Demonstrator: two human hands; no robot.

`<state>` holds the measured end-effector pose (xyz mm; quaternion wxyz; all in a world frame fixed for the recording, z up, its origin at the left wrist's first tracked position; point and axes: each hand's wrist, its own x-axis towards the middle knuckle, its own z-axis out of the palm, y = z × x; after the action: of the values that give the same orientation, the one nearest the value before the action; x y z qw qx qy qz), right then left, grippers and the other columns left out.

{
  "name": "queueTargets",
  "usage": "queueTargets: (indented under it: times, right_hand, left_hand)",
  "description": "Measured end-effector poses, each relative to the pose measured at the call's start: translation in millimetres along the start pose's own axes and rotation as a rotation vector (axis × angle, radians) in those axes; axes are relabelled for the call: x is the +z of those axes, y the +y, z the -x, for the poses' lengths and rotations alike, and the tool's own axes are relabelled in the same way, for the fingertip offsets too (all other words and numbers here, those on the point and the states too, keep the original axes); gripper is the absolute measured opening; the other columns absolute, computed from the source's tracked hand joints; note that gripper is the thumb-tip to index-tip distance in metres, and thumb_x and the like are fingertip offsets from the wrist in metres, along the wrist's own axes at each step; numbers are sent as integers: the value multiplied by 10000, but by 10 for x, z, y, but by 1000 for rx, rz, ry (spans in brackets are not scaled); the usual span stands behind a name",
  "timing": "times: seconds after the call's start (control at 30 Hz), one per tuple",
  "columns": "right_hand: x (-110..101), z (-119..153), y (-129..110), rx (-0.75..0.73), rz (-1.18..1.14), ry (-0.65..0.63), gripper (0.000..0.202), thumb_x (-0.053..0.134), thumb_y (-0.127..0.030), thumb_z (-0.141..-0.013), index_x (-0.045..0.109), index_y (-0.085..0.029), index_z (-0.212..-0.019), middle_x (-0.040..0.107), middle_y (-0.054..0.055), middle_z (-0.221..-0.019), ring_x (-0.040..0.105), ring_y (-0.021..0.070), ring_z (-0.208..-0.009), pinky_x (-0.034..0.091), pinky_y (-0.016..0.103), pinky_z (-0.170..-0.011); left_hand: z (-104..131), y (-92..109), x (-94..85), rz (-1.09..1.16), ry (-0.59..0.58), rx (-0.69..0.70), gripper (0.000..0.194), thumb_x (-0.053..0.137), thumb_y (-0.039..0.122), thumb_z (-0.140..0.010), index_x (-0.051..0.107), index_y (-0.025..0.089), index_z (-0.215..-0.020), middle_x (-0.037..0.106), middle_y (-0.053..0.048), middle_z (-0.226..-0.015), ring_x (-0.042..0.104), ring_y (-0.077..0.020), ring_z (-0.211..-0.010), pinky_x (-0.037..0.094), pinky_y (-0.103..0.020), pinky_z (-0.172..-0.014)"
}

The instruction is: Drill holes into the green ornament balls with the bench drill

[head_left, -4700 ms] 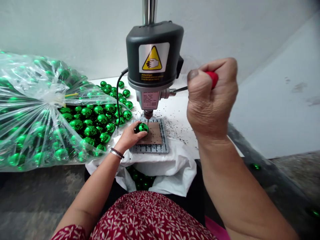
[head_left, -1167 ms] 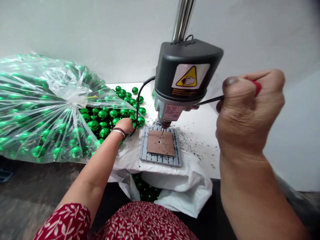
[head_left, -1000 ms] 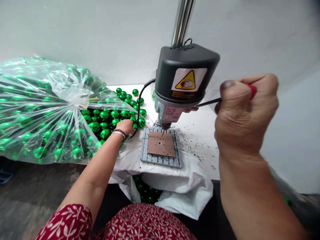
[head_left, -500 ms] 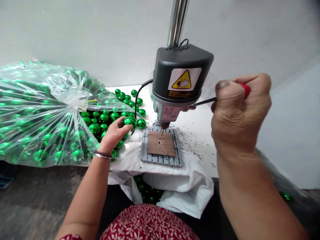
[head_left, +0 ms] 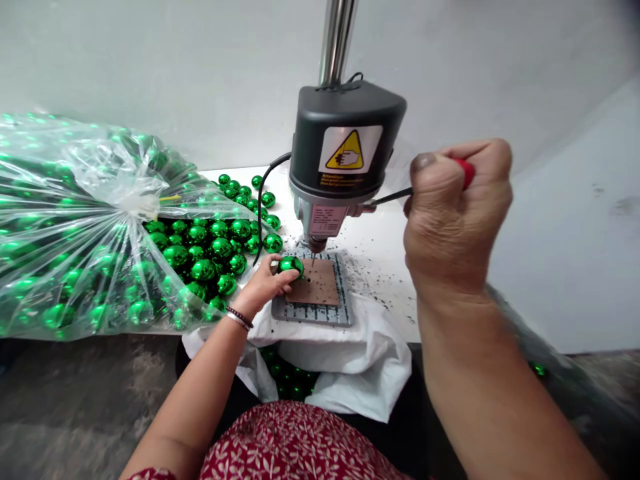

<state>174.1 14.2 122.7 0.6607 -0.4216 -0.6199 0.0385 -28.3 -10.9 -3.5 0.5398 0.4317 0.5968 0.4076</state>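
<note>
My left hand (head_left: 267, 285) pinches a shiny green ball (head_left: 291, 267) between thumb and fingers, over the left part of a brown square board (head_left: 325, 287). That board has a small hole and lies on the slotted grey base (head_left: 345, 310) of a drill press (head_left: 345, 150). The thin drill bit (head_left: 313, 260) points down just right of the ball, apart from it. My right hand (head_left: 457, 213) is closed in a fist around the red-ended lever (head_left: 395, 196) at the machine's right side.
A clear plastic bag (head_left: 135, 200) full of green balls fills the left of the white table (head_left: 385, 267). Several loose balls (head_left: 269, 199) lie behind the black cable (head_left: 261, 207). Dark shavings are scattered around the base. White cloth (head_left: 370, 373) hangs at the front, with green balls (head_left: 287, 377) in it.
My left hand has carried the green ball rightward from beside the bag to over the board. My right hand keeps its grip on the lever. The whole view has shifted slightly.
</note>
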Motion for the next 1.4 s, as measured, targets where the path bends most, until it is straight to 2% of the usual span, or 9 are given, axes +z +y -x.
queueTargets:
  times: [0.13, 0.2, 0.47, 0.67, 0.8, 0.97, 1.1, 1.27, 1.4]
  right_hand:
    - [14, -20, -61, 100, -8, 21, 278, 467, -425, -893, 427, -156, -836, 387, -55, -688, 415, 4, -647, 409, 208, -669]
    - [13, -25, -80, 108, -19, 23, 247, 472, -391, -891, 425, -155, -831, 393, -58, -686, 401, -2, -636, 402, 198, -672]
    - [-9, -34, -99, 107, 1, 16, 271, 466, -413, -905, 418, -156, -834, 434, -51, -737, 395, -2, -643, 413, 191, -702]
    - [-11, -25, -96, 102, -12, 14, 248, 472, -386, -905, 424, -152, -841, 411, -49, -720, 396, 8, -646, 420, 206, -705]
    - [-17, -18, -101, 102, 6, 6, 245, 469, -381, -908, 419, -151, -839, 385, -55, -701, 381, 3, -627, 422, 205, -697]
    - [-20, -2, -90, 82, -13, 10, 270, 448, -417, -906, 408, -158, -841, 380, -59, -703, 388, -6, -635, 412, 198, -704]
    - [-27, -16, -103, 65, 20, 26, 248, 448, -372, -896, 383, -159, -788, 374, -58, -699, 355, -21, -631, 368, 173, -673]
    - [-37, -39, -146, 109, 21, 17, 238, 481, -352, -883, 387, -155, -786, 392, -66, -699, 340, -31, -621, 354, 158, -666]
    - [-35, -35, -164, 133, 2, 8, 192, 476, -294, -887, 390, -153, -788, 369, -68, -685, 340, -32, -612, 340, 156, -655]
  left_hand:
    - [-104, -52, 18, -343, 16, 214, 704, 768, 361, -698, 549, 201, -1348, 663, -91, -1256, 632, -251, -1103, 482, -366, -978]
    - [-116, -53, 40, -451, 2, 241, 681, 749, 366, -714, 568, 203, -1350, 638, -86, -1318, 579, -276, -1209, 427, -382, -1059]
    - [-77, 9, 140, -546, 6, 243, 657, 747, 320, -712, 580, 214, -1338, 692, -66, -1223, 612, -264, -1172, 445, -368, -1051]
    - [-116, -43, 202, -690, -33, 440, 647, 751, 223, -696, 593, 222, -1324, 596, -81, -1380, 554, -264, -1260, 384, -375, -1127]
    - [-86, -34, 219, -645, -74, 414, 636, 739, 250, -720, 577, 210, -1334, 629, -76, -1329, 577, -251, -1219, 413, -353, -1090]
    - [-33, 18, 229, -582, -53, 306, 601, 713, 368, -754, 585, 206, -1319, 715, -39, -1063, 653, -221, -966, 501, -322, -914]
    - [-147, 24, 176, -496, -45, 232, 601, 703, 410, -739, 608, 189, -1289, 715, -34, -1040, 644, -201, -935, 500, -296, -868]
    - [-270, 68, 99, -436, -133, 168, 481, 664, 458, -729, 683, 224, -1149, 713, 9, -874, 638, -171, -809, 491, -261, -742]
    - [-282, 70, 100, -427, -127, 168, 527, 683, 454, -710, 670, 234, -1189, 716, 9, -869, 644, -175, -818, 486, -262, -729]
